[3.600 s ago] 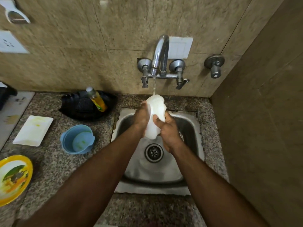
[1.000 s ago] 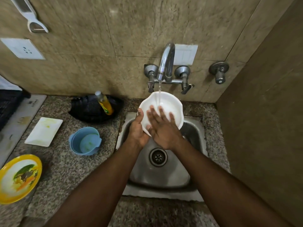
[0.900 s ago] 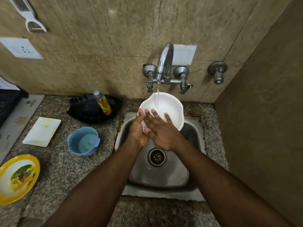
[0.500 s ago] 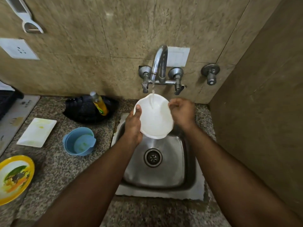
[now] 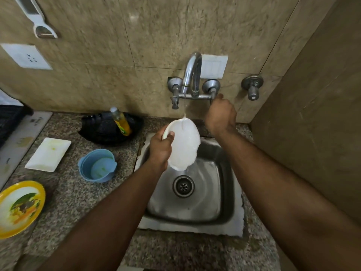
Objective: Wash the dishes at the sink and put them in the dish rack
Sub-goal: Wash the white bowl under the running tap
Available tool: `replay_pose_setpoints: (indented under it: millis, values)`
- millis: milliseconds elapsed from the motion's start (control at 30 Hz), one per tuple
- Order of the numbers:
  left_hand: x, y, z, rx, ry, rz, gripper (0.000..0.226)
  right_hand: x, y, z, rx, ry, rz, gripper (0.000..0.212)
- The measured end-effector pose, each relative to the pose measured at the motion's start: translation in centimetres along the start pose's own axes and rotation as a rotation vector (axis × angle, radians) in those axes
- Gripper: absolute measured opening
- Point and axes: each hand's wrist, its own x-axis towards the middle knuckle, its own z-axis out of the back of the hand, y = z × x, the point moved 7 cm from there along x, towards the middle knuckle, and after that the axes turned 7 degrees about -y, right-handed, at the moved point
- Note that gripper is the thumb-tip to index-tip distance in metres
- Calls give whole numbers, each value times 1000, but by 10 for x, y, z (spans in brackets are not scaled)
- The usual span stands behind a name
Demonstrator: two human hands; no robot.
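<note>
My left hand (image 5: 160, 148) grips the left rim of a white bowl (image 5: 184, 145), thumb over the edge, holding it tilted above the steel sink (image 5: 224, 192). A thin stream of water falls from the tap (image 5: 192, 73) onto the bowl's top edge and runs off its bottom. My right hand (image 5: 220, 114) is raised to the tap's right handle, fingers curled around it; the handle itself is hidden behind the hand. At the far left edge a black dish rack (image 5: 9, 122) shows in part.
On the granite counter to the left lie a blue bowl (image 5: 97, 166), a white rectangular plate (image 5: 48, 154), a yellow-rimmed plate (image 5: 19, 208) and a black pan (image 5: 105, 130) with a soap bottle (image 5: 121, 122). A second valve (image 5: 252, 89) and the side wall stand at right.
My right hand left the bowl and rose to the tap's right handle. The water stream has thinned. My left hand alone holds the bowl, tilted more steeply over the sink.
</note>
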Motion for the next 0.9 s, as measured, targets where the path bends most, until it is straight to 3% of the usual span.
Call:
replay_pose_setpoints:
  millis: [67,100,133,233,333,433,533,667,733,900]
  values:
    - [-3,0,2,74,-5,-33,38,-19,-4,-8,101,15,-11,80]
    - [-5,-1,5,114,-12,-73,42,-31,-8,-15,131,39,-41,87]
    - [-7,-3,8,152,-9,-119,46,-43,-14,-24,148,78,-71,85]
    - [-13,-9,13,249,84,-261,55,-69,-26,-63,296,316,-133,44]
    - [-14,-13,19,221,182,-343,50,-84,-34,-84,506,454,-200,34]
    - [-21,-25,22,184,218,-414,37,-85,-37,-84,574,435,-182,24]
    - [-22,-34,27,209,214,-474,34,-79,-31,-70,595,370,-38,19]
    - [-19,-48,37,418,81,-531,23,-74,-19,-43,559,201,201,29]
    - [-15,-50,39,502,38,-520,17,-72,-16,-35,556,151,243,36]
    - [-6,-53,42,663,-39,-534,30,-70,-11,-23,543,64,287,41]
